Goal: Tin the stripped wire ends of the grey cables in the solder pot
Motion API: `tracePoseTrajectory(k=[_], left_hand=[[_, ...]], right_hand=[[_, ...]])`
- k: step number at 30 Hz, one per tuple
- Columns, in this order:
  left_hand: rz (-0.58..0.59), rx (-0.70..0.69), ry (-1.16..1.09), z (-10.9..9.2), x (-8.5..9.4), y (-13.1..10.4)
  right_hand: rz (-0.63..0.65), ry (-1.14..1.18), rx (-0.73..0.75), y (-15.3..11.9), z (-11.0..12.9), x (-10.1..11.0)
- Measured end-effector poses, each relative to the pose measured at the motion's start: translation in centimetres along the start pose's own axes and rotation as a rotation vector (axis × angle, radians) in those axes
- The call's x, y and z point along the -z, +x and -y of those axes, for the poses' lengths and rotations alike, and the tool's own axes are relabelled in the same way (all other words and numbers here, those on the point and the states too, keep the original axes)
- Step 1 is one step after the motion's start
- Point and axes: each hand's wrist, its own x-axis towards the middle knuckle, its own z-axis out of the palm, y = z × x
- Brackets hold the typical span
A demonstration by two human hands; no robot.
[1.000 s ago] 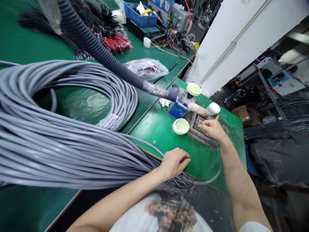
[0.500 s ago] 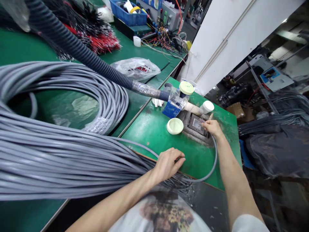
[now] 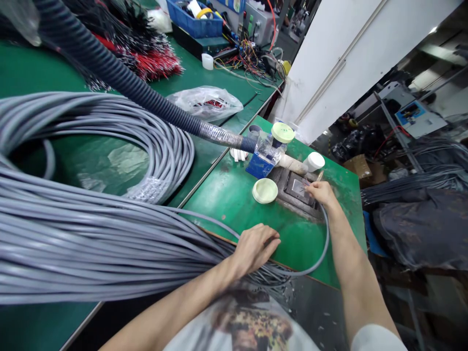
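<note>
My right hand (image 3: 320, 192) pinches the end of a grey cable (image 3: 326, 239), whose thin bare-tipped wires reach over a small heated-looking pot with a shiny silver surface (image 3: 299, 187). From that hand the cable loops down past the table's front edge. My left hand (image 3: 256, 247) lies on the near edge over the bundle of grey cables (image 3: 120, 243), its fingers loosely curled and thumb close to them, with nothing visible between. Left of the pot sits a pale round dish (image 3: 265, 190). The cable tips are partly hidden by my right fingers.
A ribbed dark hose (image 3: 146, 97) slants across, ending at a pale pipe (image 3: 292, 165) beside the pot. Near it stand a blue box (image 3: 260, 165), a white cup (image 3: 314, 161) and a yellow-lidded jar (image 3: 282, 132). A plastic bag (image 3: 208, 102) and black-red wire bundles (image 3: 157, 63) lie behind.
</note>
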Motion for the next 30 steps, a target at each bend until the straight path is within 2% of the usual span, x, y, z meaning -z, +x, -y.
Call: tracePoseTrajectory(k=[7,12,22,30], left_hand=[[-0.006,-0.007,0.009,0.4,-0.3,-0.1],[-0.011,-0.002,0.009,0.5,-0.5,-0.1],[-0.031,-0.040,0.020,0.6,-0.6,-0.1],[-0.024,-0.022,-0.006,0.5,-0.5,-0.2]], right_hand=[[0.047,0.245,0.151,-5.1,2.6,2.2],[0.041,0.356,0.205,-7.8,4.2,2.7],[0.016,0.433,0.183,-8.4,4.0,2.1],[0.063,0.460,0.163,-8.8,4.2,2.6]])
